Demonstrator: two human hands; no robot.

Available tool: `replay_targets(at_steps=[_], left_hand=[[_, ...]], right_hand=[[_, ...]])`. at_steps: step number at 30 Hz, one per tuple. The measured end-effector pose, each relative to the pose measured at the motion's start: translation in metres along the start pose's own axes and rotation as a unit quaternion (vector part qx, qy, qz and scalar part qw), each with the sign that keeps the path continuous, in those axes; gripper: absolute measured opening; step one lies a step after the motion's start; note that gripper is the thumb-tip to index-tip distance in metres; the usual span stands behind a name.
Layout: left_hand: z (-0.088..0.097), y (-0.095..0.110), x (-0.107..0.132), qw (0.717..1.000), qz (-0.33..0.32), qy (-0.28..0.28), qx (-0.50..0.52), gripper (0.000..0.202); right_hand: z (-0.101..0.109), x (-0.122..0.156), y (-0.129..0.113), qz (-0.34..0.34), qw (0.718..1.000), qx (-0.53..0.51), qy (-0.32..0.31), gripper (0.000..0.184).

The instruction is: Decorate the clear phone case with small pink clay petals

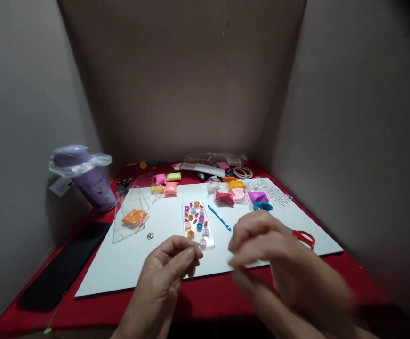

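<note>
My left hand (171, 263) is closed in front of the white board's near edge, thumb and index finger pressed together. What they hold, if anything, is hidden. Just behind its fingertips lies a clear phone case (196, 219) dotted with small orange, pink and teal clay flowers and red petal-like pieces. My right hand (261, 259) hovers over the board's front right, blurred by motion, with its fingers curved and the thumb below them. Whether it grips anything does not show. A blue stick tool (219, 218) lies between the case and my right hand. Red-handled scissors (303, 238) are partly hidden behind that hand.
The white board (109, 278) rests on a red cloth (205, 303). Several clay packets (224, 197) sit at its back; an orange packet (135, 217) lies on a clear sheet (120, 234). A purple tumbler (92, 181) and a black slab (65, 266) are at left. Walls enclose three sides.
</note>
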State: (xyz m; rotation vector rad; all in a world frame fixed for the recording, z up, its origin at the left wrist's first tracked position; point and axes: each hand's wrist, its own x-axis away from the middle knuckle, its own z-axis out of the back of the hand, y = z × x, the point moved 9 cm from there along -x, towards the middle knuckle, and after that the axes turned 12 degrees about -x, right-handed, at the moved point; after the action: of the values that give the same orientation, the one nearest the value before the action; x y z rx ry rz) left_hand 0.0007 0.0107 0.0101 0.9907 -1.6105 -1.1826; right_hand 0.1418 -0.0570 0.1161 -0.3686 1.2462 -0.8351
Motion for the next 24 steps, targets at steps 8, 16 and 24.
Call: replay_targets(at_steps=[8,16,24], left_hand=[[-0.003,-0.015,-0.013,1.0,-0.001,-0.015,-0.003,0.015],[-0.002,-0.021,-0.021,0.998,-0.007,-0.017,-0.058,0.019],[0.007,-0.029,-0.025,0.997,0.022,0.007,-0.071,0.023]], right_hand=[[-0.04,-0.004,0.079,-0.16,0.983,-0.047,-0.076,0.008],[-0.045,-0.004,0.086,-0.172,0.978,-0.056,-0.105,0.013],[-0.046,-0.007,0.094,-0.169,0.979,-0.04,-0.108,0.017]])
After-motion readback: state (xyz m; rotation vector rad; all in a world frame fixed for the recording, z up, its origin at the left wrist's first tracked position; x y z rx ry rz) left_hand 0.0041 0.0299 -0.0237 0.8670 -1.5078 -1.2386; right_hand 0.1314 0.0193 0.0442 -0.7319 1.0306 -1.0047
